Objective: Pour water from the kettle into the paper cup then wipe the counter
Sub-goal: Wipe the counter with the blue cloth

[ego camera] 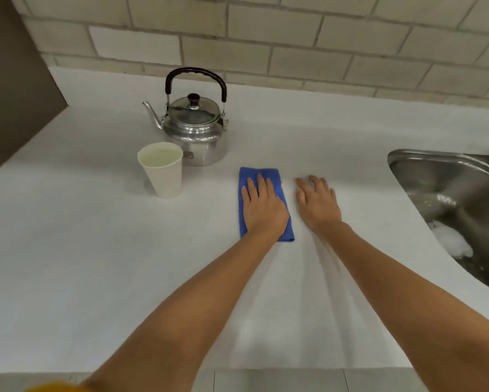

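Steel kettle [194, 128], paper cup [162, 168] beside blue cloth [261, 176].

I'm seeing my left grip [261, 206] covering the middle of the blue cloth [266, 176], so the fabric under the palm is hidden. The right grip [317, 199] is smearing at the fingertips, and I'm unable to tell whether it is touching the desk [96, 264]. The sink [424, 157] is running off the right edge; a white lump [450, 239] inside is staying too blurred to name. The paper cup [164, 171] is hiding the kettle's [195, 131] lower left. Something yellow [53, 387] is getting cut off at the bottom edge.
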{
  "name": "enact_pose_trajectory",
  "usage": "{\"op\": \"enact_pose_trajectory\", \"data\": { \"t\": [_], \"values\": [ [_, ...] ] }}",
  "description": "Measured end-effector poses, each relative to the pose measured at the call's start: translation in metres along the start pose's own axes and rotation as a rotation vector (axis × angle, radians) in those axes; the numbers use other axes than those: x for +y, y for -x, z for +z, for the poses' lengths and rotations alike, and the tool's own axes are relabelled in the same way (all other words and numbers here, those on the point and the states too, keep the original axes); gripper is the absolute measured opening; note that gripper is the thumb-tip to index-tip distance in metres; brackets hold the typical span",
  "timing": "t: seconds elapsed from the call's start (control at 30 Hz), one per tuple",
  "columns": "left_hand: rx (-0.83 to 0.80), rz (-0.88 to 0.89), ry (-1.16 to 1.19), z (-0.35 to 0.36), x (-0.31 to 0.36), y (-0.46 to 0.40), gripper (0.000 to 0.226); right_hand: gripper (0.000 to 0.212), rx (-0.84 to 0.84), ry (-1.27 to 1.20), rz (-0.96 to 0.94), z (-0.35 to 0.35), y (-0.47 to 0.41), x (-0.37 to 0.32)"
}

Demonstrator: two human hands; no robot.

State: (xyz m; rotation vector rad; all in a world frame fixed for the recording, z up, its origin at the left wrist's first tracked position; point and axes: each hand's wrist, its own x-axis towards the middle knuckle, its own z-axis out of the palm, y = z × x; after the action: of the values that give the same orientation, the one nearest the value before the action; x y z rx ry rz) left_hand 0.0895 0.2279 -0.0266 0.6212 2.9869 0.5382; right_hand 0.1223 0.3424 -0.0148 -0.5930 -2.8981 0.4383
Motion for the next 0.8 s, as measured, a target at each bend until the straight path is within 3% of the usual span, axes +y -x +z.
{"op": "enact_pose_trajectory", "data": {
  "t": [0.1,0.27,0.57,0.8],
  "values": [
    [-0.04,0.095,-0.049,0.0,0.004,-0.054,0.053,0.04,0.048,-0.013,-0.017,0.005,-0.001,0.006],
    [-0.08,0.006,-0.081,-0.005,-0.005,-0.105,0.051,0.039,0.101,-0.044,-0.053,0.009,-0.002,0.011],
    [0.062,0.001,-0.066,0.009,-0.021,0.023,0.052,0.044,0.054,0.021,-0.033,0.007,-0.001,0.008],
    [-0.016,-0.018,-0.075,-0.005,0.004,-0.046,0.052,0.043,0.066,-0.011,-0.039,0.007,-0.002,0.008]
  ]
}}
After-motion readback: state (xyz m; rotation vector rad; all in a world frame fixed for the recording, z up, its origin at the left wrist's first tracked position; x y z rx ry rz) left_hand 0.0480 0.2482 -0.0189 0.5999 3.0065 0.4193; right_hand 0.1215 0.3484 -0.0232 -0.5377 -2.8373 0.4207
